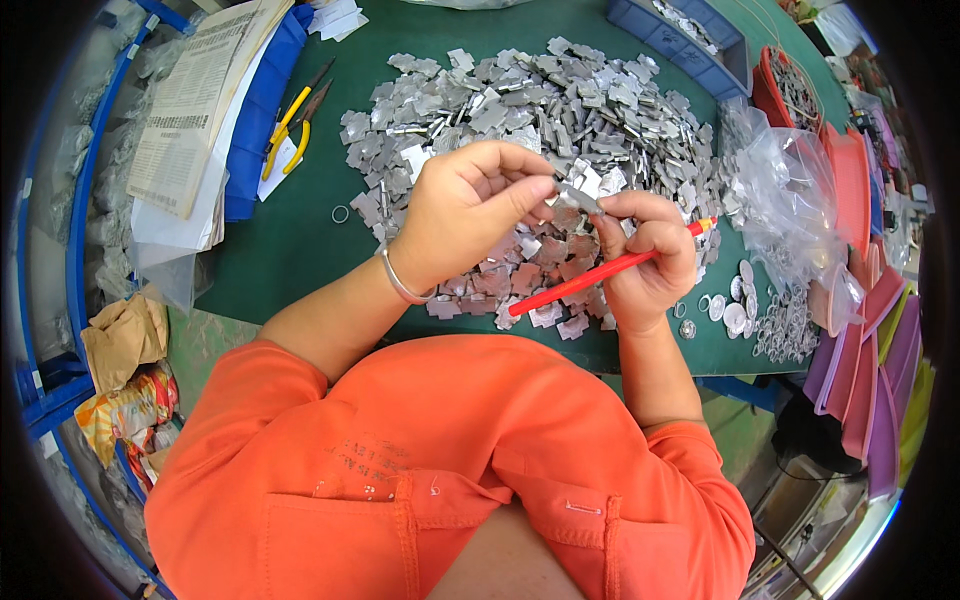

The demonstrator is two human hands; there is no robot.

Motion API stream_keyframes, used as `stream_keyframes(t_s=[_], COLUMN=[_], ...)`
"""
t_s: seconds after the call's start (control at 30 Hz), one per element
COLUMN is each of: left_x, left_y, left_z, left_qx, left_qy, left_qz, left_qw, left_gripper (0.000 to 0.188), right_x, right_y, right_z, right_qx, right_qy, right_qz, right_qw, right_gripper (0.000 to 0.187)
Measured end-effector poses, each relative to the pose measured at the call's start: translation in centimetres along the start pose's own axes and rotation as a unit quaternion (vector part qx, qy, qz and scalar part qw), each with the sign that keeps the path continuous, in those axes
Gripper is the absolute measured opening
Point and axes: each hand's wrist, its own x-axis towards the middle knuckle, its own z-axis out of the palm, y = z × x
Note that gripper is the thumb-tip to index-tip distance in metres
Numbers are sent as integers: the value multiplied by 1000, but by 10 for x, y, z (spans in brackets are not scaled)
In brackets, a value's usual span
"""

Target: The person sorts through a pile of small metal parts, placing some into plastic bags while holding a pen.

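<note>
Between both hands, above a large heap of flat grey metal pieces (620, 120), I hold one small metal piece (578, 198). My left hand (478, 195), with a bangle at the wrist, pinches its left end between thumb and fingers. The thumb and forefinger of my right hand (650, 245) grip its right end. A red pen (585, 283) is also tucked in my right hand, slanting down to the left over the near pieces. Fingers partly cover the small piece, so its full shape is hidden.
Yellow-handled pliers (290, 130) lie left on the green table (310, 235), beside a blue bin (255, 130) with papers. A blue tray (690, 45) and red container (785, 90) stand at the back right. Round discs (738, 305), rings (785, 325) and a plastic bag (785, 190) lie right.
</note>
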Motion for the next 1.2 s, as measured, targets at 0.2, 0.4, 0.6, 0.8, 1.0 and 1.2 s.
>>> stream_keyframes(t_s=[0.2,0.4,0.6,0.8,1.0,1.2], left_x=[3,-2,10,39,54,41], left_y=[1,-3,-8,-1,-9,6], left_z=[-1,6,-24,-45,-48,-38], left_qx=[-91,-23,205,447,592,395], left_qy=[-21,5,132,124,58,42], left_qz=[-51,43,186,176,140,98], left_qw=[994,999,952,869,792,912], left_gripper=[17,17,9,16,22,19], right_x=[-1,-6,34,63,44,23], right_y=[4,-8,23,77,71,22], right_z=[3,7,-63,-188,-118,-21], right_qx=[-9,176,-262,-429,-278,-30], right_qy=[-5,27,114,259,194,24], right_qz=[-33,183,-82,84,48,113], right_qw=[999,967,955,861,940,993], right_gripper=[31,28,22,21,17,17])
